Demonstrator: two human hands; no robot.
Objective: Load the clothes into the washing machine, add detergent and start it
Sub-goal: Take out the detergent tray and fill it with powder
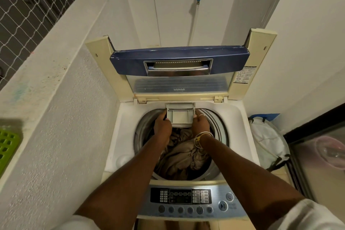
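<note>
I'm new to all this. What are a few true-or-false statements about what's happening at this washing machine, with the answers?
1. The washing machine has its lid up. True.
2. No clothes are loaded yet. False: brownish clothes lie in the drum.
3. The left hand and right hand both hold the detergent drawer. True.
4. A finger presses the start button. False: neither hand touches the control panel.
</note>
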